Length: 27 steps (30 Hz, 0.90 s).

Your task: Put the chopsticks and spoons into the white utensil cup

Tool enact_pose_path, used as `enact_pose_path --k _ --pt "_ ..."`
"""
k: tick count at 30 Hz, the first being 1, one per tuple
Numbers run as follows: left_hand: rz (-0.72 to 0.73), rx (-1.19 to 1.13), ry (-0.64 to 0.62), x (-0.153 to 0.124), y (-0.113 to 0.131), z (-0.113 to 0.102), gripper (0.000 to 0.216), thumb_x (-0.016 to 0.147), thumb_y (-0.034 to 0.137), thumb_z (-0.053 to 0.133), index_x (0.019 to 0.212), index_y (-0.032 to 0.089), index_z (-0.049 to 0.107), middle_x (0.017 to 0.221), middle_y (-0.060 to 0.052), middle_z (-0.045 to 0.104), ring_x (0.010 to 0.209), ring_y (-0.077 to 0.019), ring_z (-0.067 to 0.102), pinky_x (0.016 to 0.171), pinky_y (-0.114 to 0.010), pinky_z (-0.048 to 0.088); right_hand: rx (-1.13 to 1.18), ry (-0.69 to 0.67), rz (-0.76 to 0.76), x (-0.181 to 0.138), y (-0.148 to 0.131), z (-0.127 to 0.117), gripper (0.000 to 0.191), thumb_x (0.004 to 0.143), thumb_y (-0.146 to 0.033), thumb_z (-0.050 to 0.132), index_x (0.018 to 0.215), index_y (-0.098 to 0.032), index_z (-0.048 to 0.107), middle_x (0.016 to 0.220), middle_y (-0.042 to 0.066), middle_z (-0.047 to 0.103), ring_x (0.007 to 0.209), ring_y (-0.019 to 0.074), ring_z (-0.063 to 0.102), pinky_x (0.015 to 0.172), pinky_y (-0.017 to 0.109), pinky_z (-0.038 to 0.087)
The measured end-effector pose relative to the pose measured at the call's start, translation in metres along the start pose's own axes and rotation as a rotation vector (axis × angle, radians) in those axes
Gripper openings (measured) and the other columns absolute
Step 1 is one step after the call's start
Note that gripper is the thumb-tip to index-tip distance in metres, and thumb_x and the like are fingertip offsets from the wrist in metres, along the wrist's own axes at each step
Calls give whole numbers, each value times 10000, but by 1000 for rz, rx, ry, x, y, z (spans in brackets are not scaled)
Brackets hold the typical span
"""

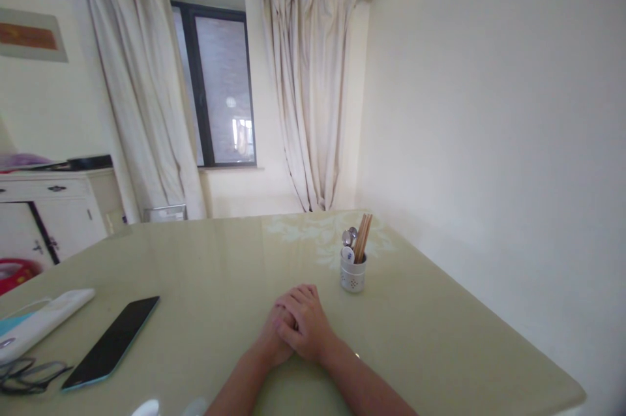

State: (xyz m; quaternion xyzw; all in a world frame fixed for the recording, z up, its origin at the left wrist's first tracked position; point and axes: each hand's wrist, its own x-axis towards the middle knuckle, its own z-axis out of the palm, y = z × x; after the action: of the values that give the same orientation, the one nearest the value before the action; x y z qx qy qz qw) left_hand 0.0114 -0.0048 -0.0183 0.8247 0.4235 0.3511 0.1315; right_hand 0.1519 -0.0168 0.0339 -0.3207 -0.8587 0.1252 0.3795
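My hands rest together on the pale green tabletop (205,272), near its middle. My right hand (309,321) lies over my left hand (276,338), its fingers wrapped round it and its thumb across the front. The left hand's fingers are mostly hidden beneath the right, so their pose is unclear. Nothing else shows between the hands. Just beyond them to the right stands a white perforated utensil holder (353,278), with wooden chopsticks (362,238) and metal spoons (347,237) upright in it, plus a white spoon-like piece (348,254).
A dark-screened phone (115,341) lies at the left, beside a white elongated device (46,325) and eyeglasses (32,375). A white wall (489,142) runs along the table's right side. A white cabinet (68,207) stands far left, a curtained window (225,90) behind.
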Motion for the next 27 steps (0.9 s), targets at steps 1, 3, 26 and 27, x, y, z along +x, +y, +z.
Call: enact_pose_path --k 1,3,26,27 --pt "-2 -11 6 -1 -1 0 402 865 220 583 1233 255 743 1241 -125 756 1137 -300 702 1034 -510 592 8 0 5 0 0 0 278 874 -349 689 1117 -222 732 1058 76 746 1030 279 614 1001 454 363" --pt "-10 -38 16 -1 -2 1 397 864 211 580 1226 256 738 1232 -118 759 1123 -286 707 1018 -486 601 28 7 16 0 1 2 271 875 -360 687 1107 -227 733 1049 72 748 1021 278 620 998 456 366" --pt "-164 81 -42 4 29 -23 273 1019 361 471 848 232 641 739 -9 688 662 -172 608 658 -269 400 -147 870 183 -1 44 -28 490 1045 -472 596 1457 -222 501 1368 168 617 1315 362 530 1145 579 345" --pt "-162 87 -49 3 29 -23 277 1026 365 467 853 232 637 737 -6 682 662 -168 605 655 -266 385 -163 956 221 -1 50 -35 533 1031 -513 610 1450 -203 499 1362 181 610 1310 370 525 1146 586 346"
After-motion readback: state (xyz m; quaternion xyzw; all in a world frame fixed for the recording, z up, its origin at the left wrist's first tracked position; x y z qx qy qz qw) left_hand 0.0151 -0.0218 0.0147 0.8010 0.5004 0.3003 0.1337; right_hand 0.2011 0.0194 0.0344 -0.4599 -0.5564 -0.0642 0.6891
